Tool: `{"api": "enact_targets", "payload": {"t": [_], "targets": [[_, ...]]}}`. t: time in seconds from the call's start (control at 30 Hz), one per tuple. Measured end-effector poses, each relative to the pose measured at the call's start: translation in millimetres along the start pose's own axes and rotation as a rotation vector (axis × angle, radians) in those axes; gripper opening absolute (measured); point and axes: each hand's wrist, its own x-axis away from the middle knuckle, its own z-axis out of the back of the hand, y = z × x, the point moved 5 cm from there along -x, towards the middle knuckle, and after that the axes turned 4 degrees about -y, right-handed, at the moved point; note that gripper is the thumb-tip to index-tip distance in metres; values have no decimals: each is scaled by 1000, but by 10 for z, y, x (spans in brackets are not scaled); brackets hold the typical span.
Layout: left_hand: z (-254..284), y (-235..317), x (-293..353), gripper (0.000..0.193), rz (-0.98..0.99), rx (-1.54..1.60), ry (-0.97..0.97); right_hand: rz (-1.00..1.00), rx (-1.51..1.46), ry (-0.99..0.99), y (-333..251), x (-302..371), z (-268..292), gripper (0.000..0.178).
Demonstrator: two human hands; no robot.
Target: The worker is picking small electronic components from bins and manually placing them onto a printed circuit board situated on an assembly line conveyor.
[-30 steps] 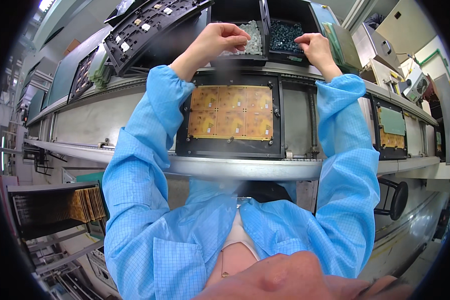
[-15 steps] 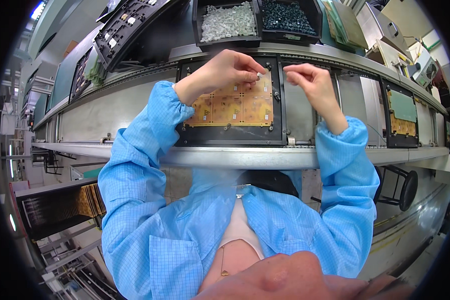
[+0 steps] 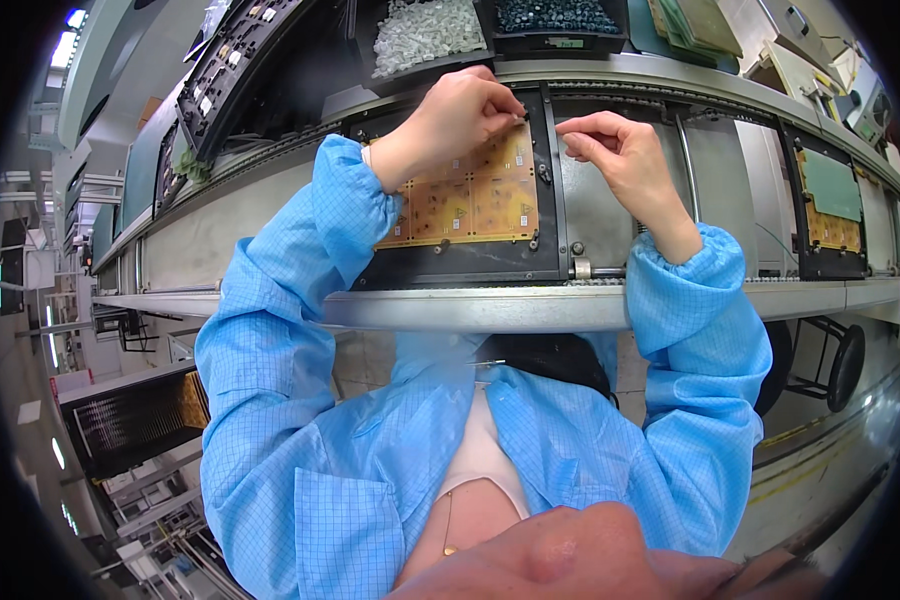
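Note:
A panel of amber circuit boards (image 3: pixel 470 210) lies in a black carrier frame (image 3: pixel 450 268) on the conveyor before me. My left hand (image 3: pixel 455 112) reaches over the panel, thumb and forefinger pinched on a small white part (image 3: pixel 518 121) at the far right corner. Its palm and wrist hide the panel's far left portion. Just past the frame's right edge, my right hand (image 3: pixel 625 165) hovers with thumb and forefinger drawn nearly together. Anything between those fingertips is too small to make out.
Beyond the conveyor rail (image 3: pixel 470 308) stand a bin of white parts (image 3: pixel 425 35) and a bin of dark blue parts (image 3: pixel 555 15). Another carrier with a green cover (image 3: pixel 832 185) sits farther right. A black rack (image 3: pixel 130 425) is at lower left, a stool (image 3: pixel 845 365) at right.
The whole view has shifted slightly. My left fingertips have moved a little farther away, toward the panel's far right corner, still pinching the white part. My right hand keeps nearly the same pose.

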Motion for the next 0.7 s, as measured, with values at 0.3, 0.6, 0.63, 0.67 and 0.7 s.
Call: {"api": "enact_targets", "payload": {"t": [0.3,0.6,0.63,0.67,0.7], "targets": [[-100,108,-47,9,-66,-225,-22,16,132,23,-49,27,10,17],[-183,86,-71,14,-149,-290,49,55,175,42,-18,22,17,16],[-190,76,-76,14,-148,-290,50,55,175,40,-16,21,15,16],[-206,64,-87,13,-149,-294,48,53,179,44,-15,22,17,16],[-225,57,-94,12,-152,-297,47,51,185,49,-15,27,21,16]]}}
